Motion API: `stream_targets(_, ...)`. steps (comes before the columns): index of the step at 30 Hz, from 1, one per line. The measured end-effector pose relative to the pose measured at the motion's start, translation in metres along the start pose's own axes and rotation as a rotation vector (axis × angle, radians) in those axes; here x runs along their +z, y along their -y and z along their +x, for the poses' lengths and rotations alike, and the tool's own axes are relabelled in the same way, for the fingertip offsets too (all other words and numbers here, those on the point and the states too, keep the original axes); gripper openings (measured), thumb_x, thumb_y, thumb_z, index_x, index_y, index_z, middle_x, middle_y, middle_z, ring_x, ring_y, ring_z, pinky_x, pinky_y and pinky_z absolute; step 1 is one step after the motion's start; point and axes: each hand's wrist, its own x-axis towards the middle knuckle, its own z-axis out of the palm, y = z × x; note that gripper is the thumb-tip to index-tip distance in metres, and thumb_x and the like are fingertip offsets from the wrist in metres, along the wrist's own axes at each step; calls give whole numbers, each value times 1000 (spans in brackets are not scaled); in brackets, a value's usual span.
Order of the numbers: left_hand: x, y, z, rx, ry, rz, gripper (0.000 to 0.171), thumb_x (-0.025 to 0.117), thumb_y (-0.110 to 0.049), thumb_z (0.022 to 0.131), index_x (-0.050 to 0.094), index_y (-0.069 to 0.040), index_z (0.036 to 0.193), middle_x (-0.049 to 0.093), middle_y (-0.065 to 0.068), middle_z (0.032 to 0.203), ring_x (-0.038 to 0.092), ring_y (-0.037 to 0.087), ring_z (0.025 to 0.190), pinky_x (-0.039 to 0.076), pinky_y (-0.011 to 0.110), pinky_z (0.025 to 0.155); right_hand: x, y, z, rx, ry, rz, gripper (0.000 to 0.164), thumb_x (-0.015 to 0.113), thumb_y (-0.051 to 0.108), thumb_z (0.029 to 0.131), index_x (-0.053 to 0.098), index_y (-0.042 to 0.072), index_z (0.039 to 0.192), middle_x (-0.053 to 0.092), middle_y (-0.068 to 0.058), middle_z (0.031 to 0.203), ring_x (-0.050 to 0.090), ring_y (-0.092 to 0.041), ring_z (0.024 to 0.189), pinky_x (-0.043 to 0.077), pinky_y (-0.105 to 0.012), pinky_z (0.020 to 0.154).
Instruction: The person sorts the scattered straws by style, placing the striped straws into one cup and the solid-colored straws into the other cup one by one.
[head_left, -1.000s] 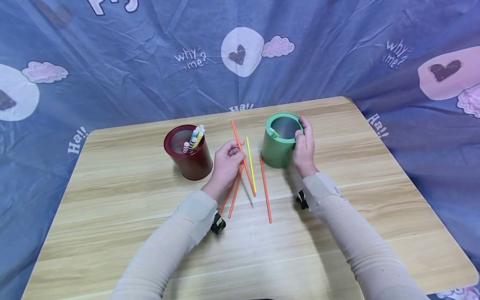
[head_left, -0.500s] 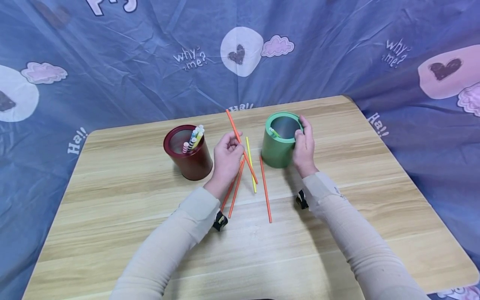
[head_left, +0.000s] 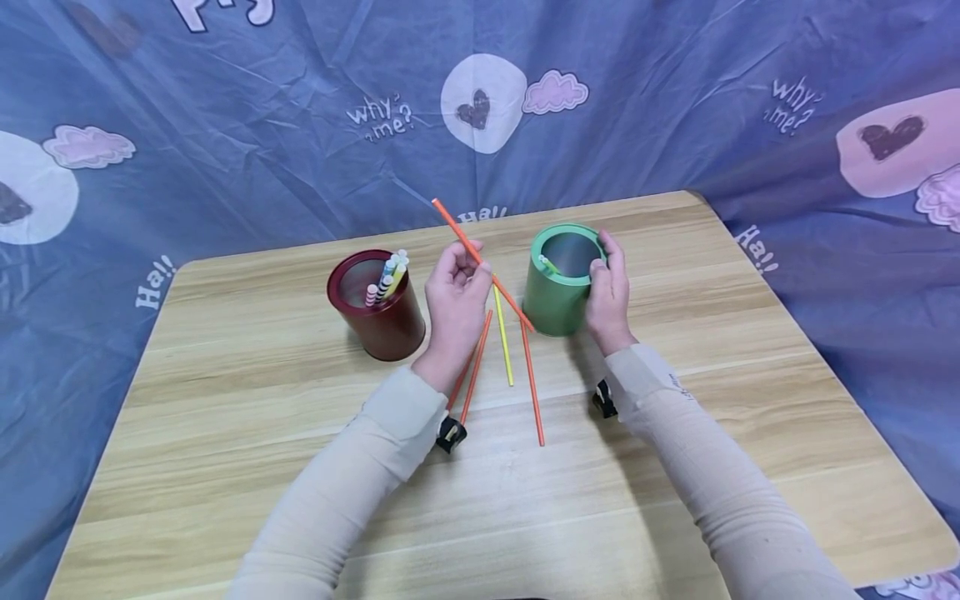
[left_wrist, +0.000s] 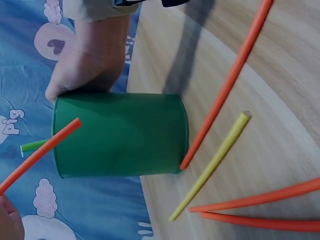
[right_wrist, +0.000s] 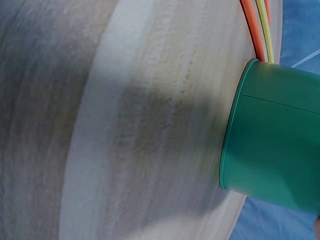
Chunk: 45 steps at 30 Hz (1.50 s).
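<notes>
My left hand (head_left: 456,310) pinches a thin orange stick (head_left: 456,228), raised and slanting so that its lower end hangs in front of a green can (head_left: 557,302). In the left wrist view this orange stick (left_wrist: 42,153) overlaps the can near its rim. My right hand (head_left: 609,296) grips the can's right side at the rim. The can stands upright with a short green stick (head_left: 550,266) leaning inside. On the table below lie a yellow stick (head_left: 503,342), an orange stick (head_left: 533,387) to its right and two orange sticks (head_left: 476,375), partly hidden by my left arm.
A dark red can (head_left: 386,329) stands left of my left hand, with several striped and coloured sticks (head_left: 387,279) leaning in it. The wooden table (head_left: 225,417) meets a blue patterned cloth (head_left: 300,167) behind. Black wrist cameras sit beneath both sleeves.
My left hand has lifted the orange stick off the others. The stick has tilted further, its lower end swinging up and right towards the green can. My right hand and both cans have stayed still.
</notes>
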Motion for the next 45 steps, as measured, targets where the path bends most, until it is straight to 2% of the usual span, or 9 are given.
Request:
stream_targets(11, 3, -4, -3, 71, -22, -56, 18, 53, 10, 84, 55, 11, 101, 53, 3, 81, 53, 12, 74, 49, 21, 69, 1, -1, 1, -2, 5, 7, 49, 27, 2, 92, 30, -8, 139, 33, -22, 144, 28, -26, 136, 22, -27, 112)
stream_targets(17, 6, -6, -2, 106, -29, -128, 18, 52, 12, 83, 51, 16, 100, 54, 16, 86, 55, 12, 75, 55, 30, 76, 1, -2, 0, -7, -5, 11, 49, 28, 1, 91, 31, -8, 139, 34, -22, 143, 29, -26, 135, 23, -27, 111)
stream_targets(21, 8, -7, -2, 118, -29, -130, 17, 53, 11, 83, 51, 15, 99, 54, 20, 89, 55, 9, 77, 54, 28, 75, 1, -4, 1, -2, -7, 14, 49, 28, 2, 91, 31, -8, 139, 34, -22, 144, 29, -26, 135, 23, -27, 111)
stream_targets(28, 8, -9, -4, 142, -7, -126, 17, 54, 10, 83, 51, 17, 99, 51, 26, 91, 56, 8, 80, 54, 26, 76, -1, -36, 10, -19, -19, 3, 47, 30, 8, 93, 35, 1, 140, 37, -12, 145, 31, -14, 134, 24, -24, 110)
stream_targets(31, 9, -9, -4, 132, -18, -122, 17, 55, 10, 83, 52, 16, 98, 52, 24, 89, 55, 9, 80, 53, 25, 74, -1, -39, 11, -19, -23, -6, 47, 30, 9, 93, 36, 3, 139, 38, -11, 144, 31, -13, 133, 24, -24, 110)
stream_targets(35, 11, -8, -6, 123, -25, -117, 16, 56, 11, 82, 53, 15, 97, 54, 22, 88, 55, 8, 80, 54, 25, 73, -1, -35, 11, -7, -19, -3, 47, 30, 6, 93, 37, 0, 139, 38, -14, 144, 31, -16, 134, 24, -25, 111)
stream_targets(40, 12, -2, -8, 135, 14, -107, 15, 57, 10, 83, 56, 14, 97, 55, 23, 92, 57, 7, 81, 55, 27, 74, 0, -11, 4, -10, -10, 25, 47, 28, 3, 92, 34, -8, 137, 36, -21, 142, 30, -25, 134, 23, -28, 111)
stream_targets(45, 11, 2, -9, 123, 54, -69, 17, 57, 7, 84, 59, 12, 100, 56, 25, 97, 57, 7, 82, 55, 27, 75, 0, -1, 0, 6, -6, 20, 47, 29, 4, 92, 35, -7, 137, 36, -20, 143, 30, -22, 134, 23, -26, 111)
